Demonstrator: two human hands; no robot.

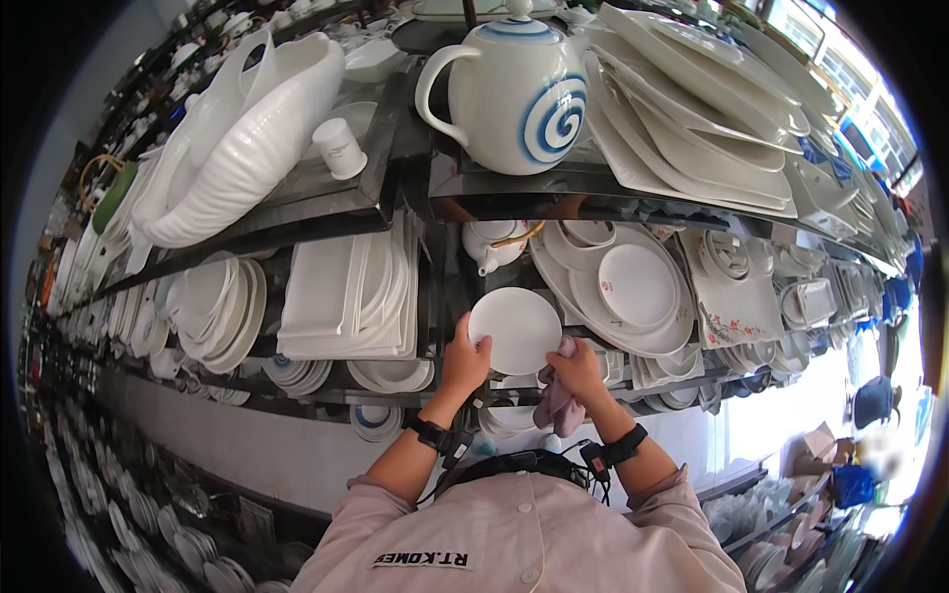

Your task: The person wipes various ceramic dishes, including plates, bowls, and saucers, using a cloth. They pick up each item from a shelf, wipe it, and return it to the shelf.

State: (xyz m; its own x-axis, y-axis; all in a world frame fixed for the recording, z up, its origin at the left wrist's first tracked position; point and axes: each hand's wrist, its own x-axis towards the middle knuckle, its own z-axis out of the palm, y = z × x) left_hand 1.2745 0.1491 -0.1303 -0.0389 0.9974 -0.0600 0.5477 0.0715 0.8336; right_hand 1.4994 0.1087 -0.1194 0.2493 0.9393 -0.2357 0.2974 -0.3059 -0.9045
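A round white plate (515,331) is held up between both hands in front of the middle shelf. My left hand (465,359) grips its left edge, thumb over the face. At the lower right edge, my right hand (577,368) grips the plate together with a mauve cloth (560,404) that hangs down below the fingers. Just behind the plate sits a small white teapot (493,243) with a bamboo-like handle. To its right are stacked oval platters (671,337) with a smaller round plate (638,285) on top.
Above, a large white teapot (511,96) with a blue spiral stands at the upper shelf's edge (519,189). Stacked plates (689,111) lean to its right; a shell-shaped bowl (237,156) and a white cup (339,148) sit left. Rectangular plates (319,296) fill the middle shelf's left.
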